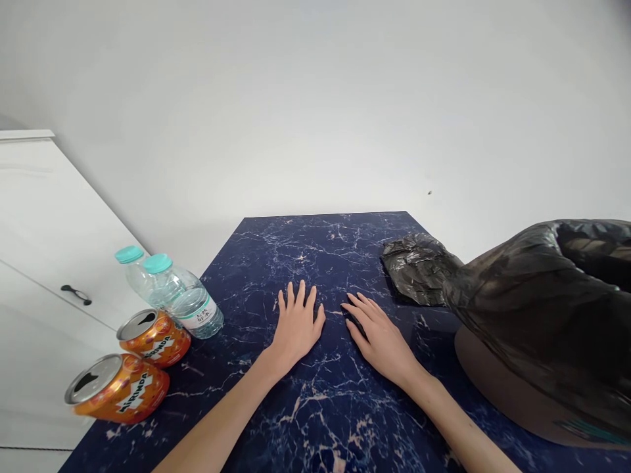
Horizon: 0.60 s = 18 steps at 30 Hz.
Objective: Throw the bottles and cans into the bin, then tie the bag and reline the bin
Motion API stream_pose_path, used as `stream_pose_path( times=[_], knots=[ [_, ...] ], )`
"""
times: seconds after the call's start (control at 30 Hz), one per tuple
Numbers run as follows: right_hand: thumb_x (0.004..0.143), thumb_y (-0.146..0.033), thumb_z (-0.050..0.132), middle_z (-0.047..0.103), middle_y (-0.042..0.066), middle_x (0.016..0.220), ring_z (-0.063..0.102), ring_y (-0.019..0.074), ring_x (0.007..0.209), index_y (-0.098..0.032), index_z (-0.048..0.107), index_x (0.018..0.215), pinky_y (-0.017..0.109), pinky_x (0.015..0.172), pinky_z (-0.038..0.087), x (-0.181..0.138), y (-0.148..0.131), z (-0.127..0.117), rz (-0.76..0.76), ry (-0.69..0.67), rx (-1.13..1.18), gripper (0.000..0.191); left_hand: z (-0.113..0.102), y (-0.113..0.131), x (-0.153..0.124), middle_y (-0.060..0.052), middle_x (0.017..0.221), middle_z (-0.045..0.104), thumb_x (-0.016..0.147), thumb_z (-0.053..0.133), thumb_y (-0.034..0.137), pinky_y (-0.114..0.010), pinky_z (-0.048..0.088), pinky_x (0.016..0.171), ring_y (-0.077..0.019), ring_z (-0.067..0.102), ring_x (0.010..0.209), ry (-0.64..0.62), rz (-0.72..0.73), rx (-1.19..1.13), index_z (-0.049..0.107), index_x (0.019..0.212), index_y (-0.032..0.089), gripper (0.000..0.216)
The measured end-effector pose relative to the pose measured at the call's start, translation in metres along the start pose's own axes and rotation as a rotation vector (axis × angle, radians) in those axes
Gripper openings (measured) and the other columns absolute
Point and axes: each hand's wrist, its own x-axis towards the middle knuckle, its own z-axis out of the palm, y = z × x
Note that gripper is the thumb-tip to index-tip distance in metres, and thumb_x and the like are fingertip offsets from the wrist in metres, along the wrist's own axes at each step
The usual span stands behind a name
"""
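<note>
My left hand [297, 323] lies palm down on the dark blue marbled table [305, 249], its fingers spread and holding nothing. Beside it, my right hand [377, 335] rests flat too, fingers stretched out, with nothing in it. To the left stand two opened orange Mirinda cans, a nearer can [121, 389] and a farther can [156, 338]. Just behind them are two clear plastic bottles with turquoise caps, a front bottle [190, 305] with a white label and a rear bottle [135, 272] partly hidden. Neither hand touches the cans or bottles.
On the right is a brown bin [497, 381] lined with a black plastic bag [532, 309]; a gathered end of the bag [417, 269] spreads over the tabletop. A white cabinet [49, 217] with a dark handle borders the left side. A pale wall [315, 105] rises behind the table.
</note>
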Motion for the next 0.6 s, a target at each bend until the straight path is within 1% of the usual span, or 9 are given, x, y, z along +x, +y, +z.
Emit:
stream_pose_path(
  times=[0.2,0.43,0.6],
  knots=[
    [0.116,-0.042,0.039,0.050,0.007,0.171,0.038,0.0305,0.164,-0.023,0.062,0.155,0.058,0.134,0.037,0.0002,0.0006,0.0004,0.001,0.008,0.005,0.049,-0.0012,-0.0001,-0.0002,-0.020,0.177,0.038,0.115,0.032,0.045,-0.075,0.027,0.131,-0.0507,0.027,0.165,-0.019,0.003,0.002,0.048,0.167,0.013,0.063],
    [0.115,-0.040,0.041,0.051,0.007,0.170,0.039,0.0305,0.163,-0.026,0.062,0.155,0.059,0.134,0.037,-0.0002,0.0009,0.0011,-0.005,0.024,0.018,0.047,0.0016,-0.0010,-0.0003,-0.019,0.177,0.038,0.115,0.031,0.046,-0.074,0.026,0.131,-0.0493,0.027,0.166,-0.009,0.000,0.007,0.049,0.167,0.015,0.062],
    [0.115,-0.040,0.040,0.051,0.007,0.171,0.038,0.0302,0.164,-0.024,0.063,0.154,0.058,0.134,0.036,-0.0001,0.0003,0.0007,-0.002,0.019,0.016,0.047,0.0021,-0.0011,-0.0002,-0.018,0.177,0.039,0.115,0.032,0.046,-0.073,0.026,0.132,-0.0483,0.028,0.166,-0.001,-0.003,0.002,0.049,0.166,0.016,0.062]
  ],
)
